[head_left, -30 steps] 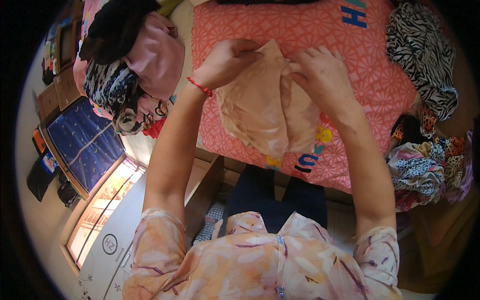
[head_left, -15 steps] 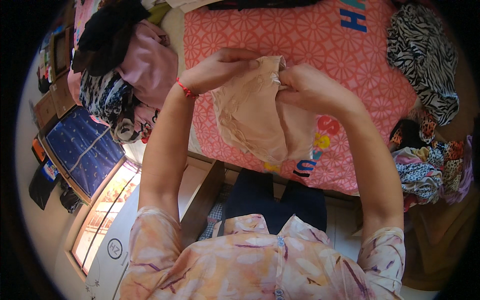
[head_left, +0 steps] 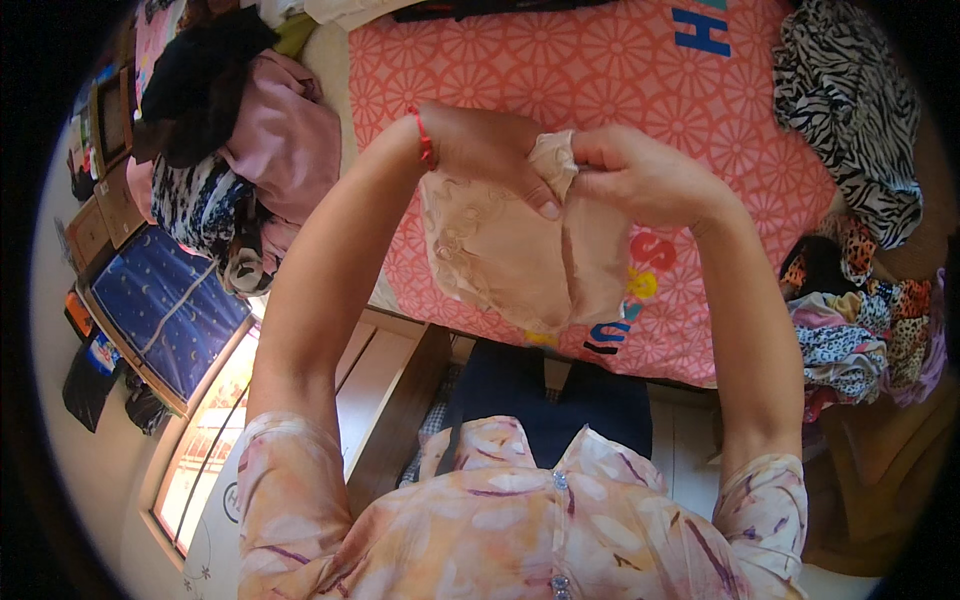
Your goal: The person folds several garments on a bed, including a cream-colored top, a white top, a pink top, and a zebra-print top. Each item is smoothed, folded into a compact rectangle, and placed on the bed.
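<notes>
A pair of beige underpants (head_left: 495, 245) with lace trim hangs between my hands, above the coral bedding. My right hand (head_left: 655, 180) pinches the bunched upper edge between thumb and fingers. Across the top of the underpants lies my left hand (head_left: 495, 150), a red string around its wrist; it grips the cloth near the right fingertips, one digit pointing down over the front. Part of the left hand's grip is hidden behind its own back and the fabric.
The coral patterned bedding (head_left: 480, 60) spreads beneath. Pink and dark clothes (head_left: 285, 140) are heaped at the left. A zebra-print cloth (head_left: 850, 110) and mixed animal-print clothes (head_left: 845, 340) lie at the right. An open wooden drawer (head_left: 400, 400) is below the bed edge.
My left hand has moved right and turned over the front of the underpants, toward my right hand. The top edge is now bunched up; my right hand has barely moved.
</notes>
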Motion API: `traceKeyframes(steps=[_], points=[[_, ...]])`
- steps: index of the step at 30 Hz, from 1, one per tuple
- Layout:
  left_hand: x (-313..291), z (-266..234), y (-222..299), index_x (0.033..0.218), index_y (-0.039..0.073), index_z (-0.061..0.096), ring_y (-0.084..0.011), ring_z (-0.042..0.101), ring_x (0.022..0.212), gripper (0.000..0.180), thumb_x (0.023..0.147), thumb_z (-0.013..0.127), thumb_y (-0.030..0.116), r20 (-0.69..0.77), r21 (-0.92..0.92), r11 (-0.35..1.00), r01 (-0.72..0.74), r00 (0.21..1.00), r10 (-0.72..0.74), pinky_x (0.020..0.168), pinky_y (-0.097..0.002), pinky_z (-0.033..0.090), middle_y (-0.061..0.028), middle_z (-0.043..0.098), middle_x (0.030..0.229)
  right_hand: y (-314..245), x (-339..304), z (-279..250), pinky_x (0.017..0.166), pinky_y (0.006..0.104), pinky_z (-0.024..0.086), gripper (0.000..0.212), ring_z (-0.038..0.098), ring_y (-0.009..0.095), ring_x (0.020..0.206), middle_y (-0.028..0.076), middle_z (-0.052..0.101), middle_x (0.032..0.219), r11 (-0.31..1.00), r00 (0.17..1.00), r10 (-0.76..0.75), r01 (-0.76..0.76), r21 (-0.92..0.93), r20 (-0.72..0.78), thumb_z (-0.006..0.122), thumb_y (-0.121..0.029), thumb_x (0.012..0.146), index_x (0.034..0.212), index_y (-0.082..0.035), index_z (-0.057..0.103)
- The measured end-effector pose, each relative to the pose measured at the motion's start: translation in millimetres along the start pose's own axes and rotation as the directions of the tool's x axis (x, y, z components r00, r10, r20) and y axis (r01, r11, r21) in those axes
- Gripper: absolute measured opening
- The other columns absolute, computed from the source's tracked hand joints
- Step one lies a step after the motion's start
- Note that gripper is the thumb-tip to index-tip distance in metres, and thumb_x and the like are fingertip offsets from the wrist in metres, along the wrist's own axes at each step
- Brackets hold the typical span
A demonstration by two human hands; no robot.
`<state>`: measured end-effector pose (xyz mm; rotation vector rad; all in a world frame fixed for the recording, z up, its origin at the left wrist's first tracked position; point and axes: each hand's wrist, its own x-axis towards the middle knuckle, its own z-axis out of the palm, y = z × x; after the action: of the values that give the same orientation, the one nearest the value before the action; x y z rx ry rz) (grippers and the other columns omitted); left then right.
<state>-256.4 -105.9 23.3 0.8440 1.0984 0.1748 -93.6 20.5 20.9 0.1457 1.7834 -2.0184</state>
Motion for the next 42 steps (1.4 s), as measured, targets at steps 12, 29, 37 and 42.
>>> traceKeyframes(steps=[12, 29, 37, 42], points=[[33, 5, 8, 0.117, 0.013, 0.059, -0.0119, 0.058, 0.089, 0.047, 0.086, 0.057, 0.048, -0.224, 0.068, 0.976, 0.205, 0.957, -0.186, 0.079, -0.0295, 0.046, -0.0048, 0.065, 0.099, 19, -118, 97, 0.069, 0.0306, 0.049, 0.019, 0.062, 0.019, 0.076, 0.01, 0.065, 0.082, 0.979, 0.598, 0.177, -0.186, 0.079, -0.781, 0.059, -0.01, 0.086, 0.101, 0.001, 0.062], [47, 15, 18, 0.102, 0.002, 0.064, -0.0047, 0.051, 0.08, 0.025, 0.088, 0.061, 0.022, -0.487, 0.052, 0.999, 0.008, 0.873, 0.018, 0.072, -0.0244, 0.044, 0.0037, 0.059, 0.085, 79, -132, 207, 0.069, 0.0309, 0.048, 0.02, 0.061, 0.016, 0.077, 0.009, 0.065, 0.082, 0.88, 0.353, 0.418, 0.07, 0.469, -0.837, 0.055, -0.004, 0.087, 0.106, 0.002, 0.057], [52, 38, 6, 0.105, 0.008, 0.066, -0.0149, 0.062, 0.079, 0.031, 0.082, 0.063, 0.028, -0.689, 0.191, 0.98, -0.057, 0.703, 0.175, 0.07, -0.0302, 0.048, -0.0075, 0.067, 0.085, 87, -133, 259, 0.072, 0.0278, 0.05, 0.015, 0.06, 0.013, 0.083, 0.005, 0.061, 0.095, 0.446, 0.381, 0.672, 0.477, 0.758, -0.635, 0.056, -0.014, 0.092, 0.104, -0.005, 0.055], [56, 45, 11, 0.105, 0.008, 0.066, -0.0225, 0.065, 0.081, 0.035, 0.081, 0.062, 0.033, -0.765, 0.233, 0.972, 0.043, 0.625, 0.156, 0.072, -0.0335, 0.049, -0.013, 0.068, 0.089, 73, -108, 264, 0.088, 0.033, 0.046, 0.035, 0.055, 0.014, 0.103, 0.004, 0.058, 0.113, 0.229, 0.6, 0.63, 0.464, 0.856, -0.493, 0.063, -0.022, 0.089, 0.119, -0.007, 0.053]])
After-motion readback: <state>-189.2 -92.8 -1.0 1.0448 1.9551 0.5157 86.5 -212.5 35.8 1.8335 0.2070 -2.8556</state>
